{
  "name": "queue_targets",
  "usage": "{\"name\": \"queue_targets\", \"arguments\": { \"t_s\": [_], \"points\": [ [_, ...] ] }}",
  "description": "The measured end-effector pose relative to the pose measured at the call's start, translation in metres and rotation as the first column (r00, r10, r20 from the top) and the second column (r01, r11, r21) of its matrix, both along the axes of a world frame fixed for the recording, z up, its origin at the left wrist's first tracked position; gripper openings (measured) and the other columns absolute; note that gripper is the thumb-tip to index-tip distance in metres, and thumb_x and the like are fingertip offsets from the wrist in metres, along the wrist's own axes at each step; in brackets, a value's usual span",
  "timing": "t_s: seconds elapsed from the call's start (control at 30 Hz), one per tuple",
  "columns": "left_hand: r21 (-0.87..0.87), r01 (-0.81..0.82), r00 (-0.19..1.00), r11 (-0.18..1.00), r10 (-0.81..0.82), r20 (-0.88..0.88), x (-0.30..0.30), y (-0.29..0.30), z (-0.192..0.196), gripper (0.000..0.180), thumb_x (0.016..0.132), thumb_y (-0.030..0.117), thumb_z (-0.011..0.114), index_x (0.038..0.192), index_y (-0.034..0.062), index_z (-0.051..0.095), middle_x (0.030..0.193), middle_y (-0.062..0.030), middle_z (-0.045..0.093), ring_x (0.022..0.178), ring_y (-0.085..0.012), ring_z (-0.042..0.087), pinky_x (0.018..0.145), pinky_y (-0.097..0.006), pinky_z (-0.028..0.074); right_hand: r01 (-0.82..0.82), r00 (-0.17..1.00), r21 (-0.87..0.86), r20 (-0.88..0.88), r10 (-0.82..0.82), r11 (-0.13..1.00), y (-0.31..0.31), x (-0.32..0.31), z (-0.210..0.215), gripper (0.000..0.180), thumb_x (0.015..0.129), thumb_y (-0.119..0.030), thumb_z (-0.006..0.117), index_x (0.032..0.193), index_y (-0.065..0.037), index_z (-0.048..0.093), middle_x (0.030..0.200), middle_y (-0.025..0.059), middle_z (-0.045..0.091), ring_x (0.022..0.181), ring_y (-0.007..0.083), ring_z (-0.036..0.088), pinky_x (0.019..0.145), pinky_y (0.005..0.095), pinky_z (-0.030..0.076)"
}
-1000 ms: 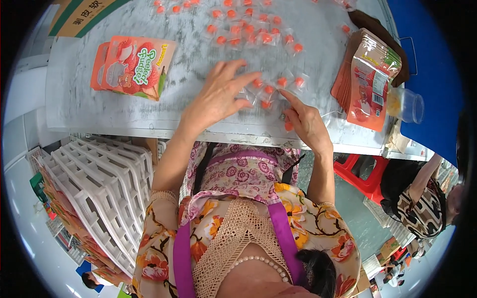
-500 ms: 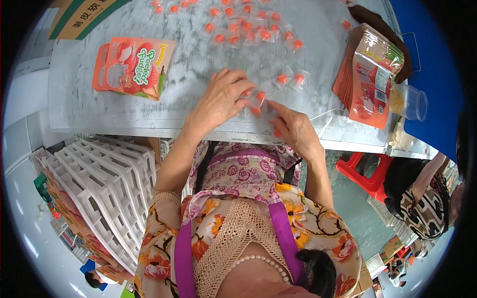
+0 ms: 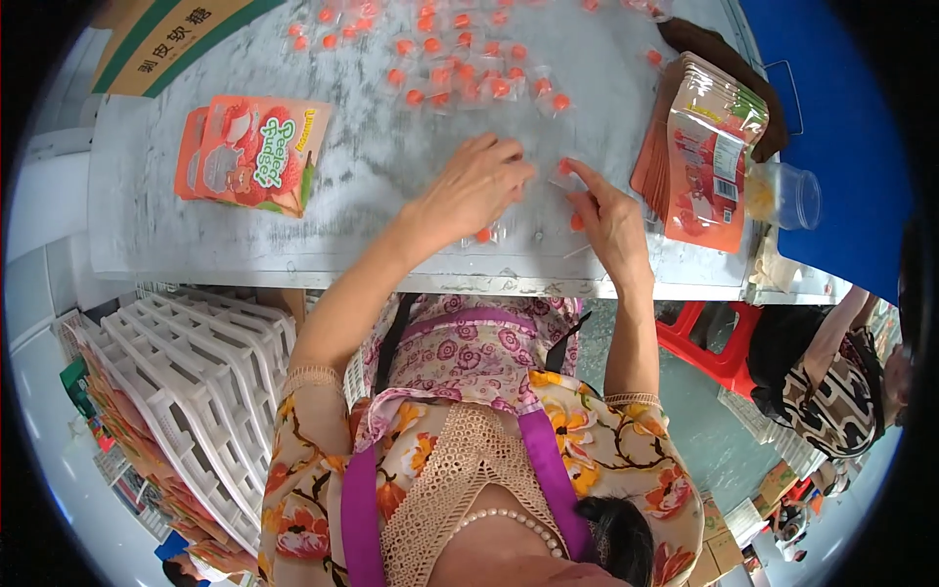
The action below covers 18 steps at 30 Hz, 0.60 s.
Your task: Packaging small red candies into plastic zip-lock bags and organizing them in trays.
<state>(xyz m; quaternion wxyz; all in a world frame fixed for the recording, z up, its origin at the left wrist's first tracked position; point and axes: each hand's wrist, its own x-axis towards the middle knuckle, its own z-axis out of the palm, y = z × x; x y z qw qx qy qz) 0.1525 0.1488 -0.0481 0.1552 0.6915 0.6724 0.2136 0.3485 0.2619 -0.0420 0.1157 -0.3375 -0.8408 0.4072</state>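
Observation:
My left hand [image 3: 476,188] is over the table with its fingers curled together; what they hold, if anything, is hidden. Just below it lies a clear-wrapped orange-red candy [image 3: 483,235]. My right hand [image 3: 612,217] has its index fingertip at another wrapped candy [image 3: 565,167]. One more candy [image 3: 577,223] shows beside its thumb, tucked against the curled fingers. Farther off, several wrapped candies [image 3: 465,73] are scattered across the tabletop.
Pink printed pouches [image 3: 256,152] lie at the left, with a stack of similar pouches [image 3: 706,157] at the right. Beside that stack a clear plastic cup [image 3: 797,196] lies on its side. A cardboard box [image 3: 166,44] stands far left. White crates [image 3: 186,382] and a red stool [image 3: 709,347] are below the table.
Both hands have moved right and slightly away from me. The two candies right of centre are no longer seen apart from the hands. The candy by my right thumb moved along with that hand.

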Motion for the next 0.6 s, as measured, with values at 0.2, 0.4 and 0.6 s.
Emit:
{"name": "queue_targets", "arguments": {
  "t_s": [0.2,0.4,0.6],
  "points": [
    [-0.108,0.037,0.997,0.993,-0.029,0.074,0.0,-0.023,0.014,0.025,0.077,0.008,0.07,0.102,0.0052,0.069,0.102,-0.0092,0.059,0.099,-0.0285,0.056,0.091,-0.039,0.044,0.016,0.997,0.199,-0.072,-0.001,0.98,0.025,-0.01,-0.006,0.035,0.089,-0.007,0.062,0.124,-0.01,0.063,0.088,0.0134,0.067,0.068,0.0227,0.064,0.064,0.034,0.05],
    [-0.002,-0.119,0.993,0.993,0.119,0.002,-0.031,0.03,0.028,0.024,0.078,0.004,0.066,0.101,0.0013,0.066,0.105,-0.0158,0.06,0.098,-0.0369,0.059,0.084,-0.046,0.049,-0.008,0.996,0.275,0.085,-0.016,0.961,0.048,-0.009,0.014,0.033,0.09,-0.012,0.06,0.123,-0.011,0.064,0.094,0.0154,0.065,0.077,0.0299,0.063,0.071,0.0384,0.049],
    [0.067,-0.244,0.957,0.967,0.251,-0.143,-0.052,0.072,0.006,0.03,0.078,-0.001,0.062,0.107,-0.0013,0.062,0.107,-0.0223,0.06,0.1,-0.0391,0.06,0.082,-0.048,0.05,-0.056,0.997,0.314,0.072,0.035,0.948,0.073,-0.038,0.023,0.034,0.091,-0.003,0.054,0.122,-0.013,0.065,0.106,0.0133,0.066,0.089,0.0313,0.063,0.078,0.0396,0.049]
  ]
}}
